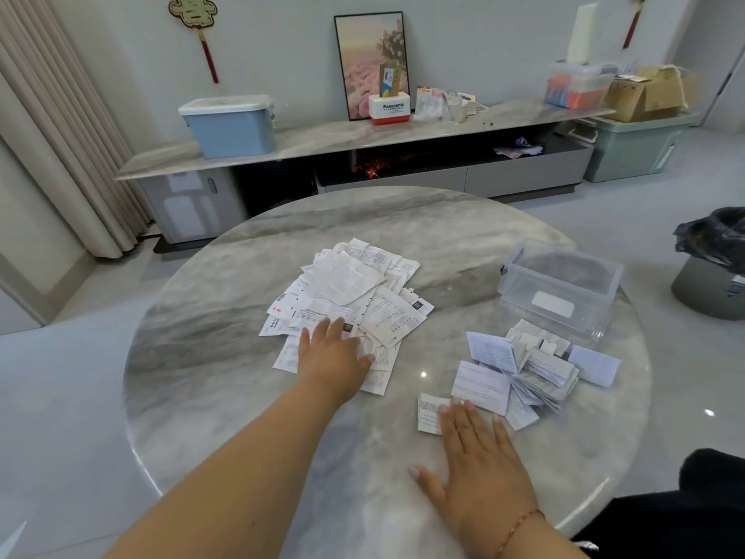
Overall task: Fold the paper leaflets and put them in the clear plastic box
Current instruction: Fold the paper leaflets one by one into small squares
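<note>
The left hand (334,353) was laid flat, fingers straight and a little spread, on the near edge of the loose pile of unfolded leaflets (350,300); nothing was gripped, only pressed or touched. The right hand (479,457) was likewise spread open, palm down on the round marble table (225,324), and its fingertips (445,409) were rested on one small folded leaflet (429,411) lying apart from the rest.

Taking the clear plastic box (560,288) as the landmark: the heap of folded leaflets (532,369) was stacked just in front of the box, touching or nearly touching its near wall. The small folded leaflet under the right hand was seen further in front of the box and to its left, beside that heap. The unfolded pile was spread well to the left of the box, at about the middle of the table. Inside the box, only a pale label could be made out; whether any leaflet had been placed in it could not be told.

The step in hand was judged to be the folding: one piece apparently set down, another sheet being reached for. Much was left unfolded, and nothing clearly boxed. For the next move, a single sheet would have to be separated from the overlapping pile, so a pinch at one free edge was called for.
</note>
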The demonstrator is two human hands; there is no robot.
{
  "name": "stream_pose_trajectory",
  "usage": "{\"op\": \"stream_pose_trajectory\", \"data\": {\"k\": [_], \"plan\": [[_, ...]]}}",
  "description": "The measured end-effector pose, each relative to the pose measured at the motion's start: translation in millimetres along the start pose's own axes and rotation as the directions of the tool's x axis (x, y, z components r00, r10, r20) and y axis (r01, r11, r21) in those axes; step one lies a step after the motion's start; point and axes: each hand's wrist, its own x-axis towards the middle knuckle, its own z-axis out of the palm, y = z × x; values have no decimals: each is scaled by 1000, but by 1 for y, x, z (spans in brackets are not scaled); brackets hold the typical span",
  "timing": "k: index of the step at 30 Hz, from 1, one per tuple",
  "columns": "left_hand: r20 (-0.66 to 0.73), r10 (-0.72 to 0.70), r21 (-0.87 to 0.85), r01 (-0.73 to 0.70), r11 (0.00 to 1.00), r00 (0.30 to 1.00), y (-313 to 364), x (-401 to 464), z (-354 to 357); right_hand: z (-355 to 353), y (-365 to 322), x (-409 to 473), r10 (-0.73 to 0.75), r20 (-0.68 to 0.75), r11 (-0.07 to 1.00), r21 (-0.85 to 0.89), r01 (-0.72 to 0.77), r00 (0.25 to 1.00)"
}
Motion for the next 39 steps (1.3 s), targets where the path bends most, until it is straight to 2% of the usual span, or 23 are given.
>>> {"op": "stream_pose_trajectory", "data": {"k": [2,5,7,10,12,13,17,20,22,24,26,27,29,31,34,37,39], "plan": [[-9,4,25,-4,1000,1000,-2,6,2,7,0,0,-24,28,1000,-1,24,999],[-176,51,-32,-58,998,983,-10,6,1,5,-3,-2,-36,-123,999,-20,34,992],[-360,138,-51,-167,985,923,-16,1,-9,0,-7,-1,-62,-206,998,-7,62,977],[-466,199,-17,-233,972,862,-22,-22,-28,-4,-9,-2,-129,-360,990,9,142,924],[-471,226,1,-255,967,853,-18,-48,-38,-8,-10,-3,-179,-486,976,23,218,855],[-470,263,26,-284,958,843,-15,-64,-39,-12,-11,-4,-199,-506,968,33,250,839],[-362,497,143,-480,865,789,-4,-130,-31,-13,-18,-5,-279,-452,931,89,355,847],[-218,560,242,-512,824,799,-2,-162,-20,-3,-21,-7,-372,-351,893,116,434,859],[-163,532,283,-477,832,831,-4,-170,-11,3,-21,-8,-436,-265,886,43,462,860],[-120,479,238,-443,864,870,-8,-171,1,4,-16,-5,-438,-176,897,-29,440,882],[-225,367,63,-362,930,903,-14,-170,10,3,-4,1,-388,-167,922,-83,379,906],[-274,266,-29,-285,958,924,-15,-166,10,2,3,5,-357,-199,934,-96,344,913],[-301,126,-110,-165,980,945,-19,-152,9,-5,14,9,-253,-206,967,-32,252,945],[-230,53,-110,-80,991,972,-23,-133,7,-12,26,13,-210,-183,971,78,228,960],[-39,-100,-112,95,989,994,-25,-111,2,-16,37,16,-172,-195,956,206,211,966],[5,-74,70,73,995,997,-22,-100,-6,-19,36,14,-158,-211,935,282,215,965],[39,-58,118,53,992,998,-24,-97,-11,-23,33,10,-148,-273,925,301,230,951]]}}
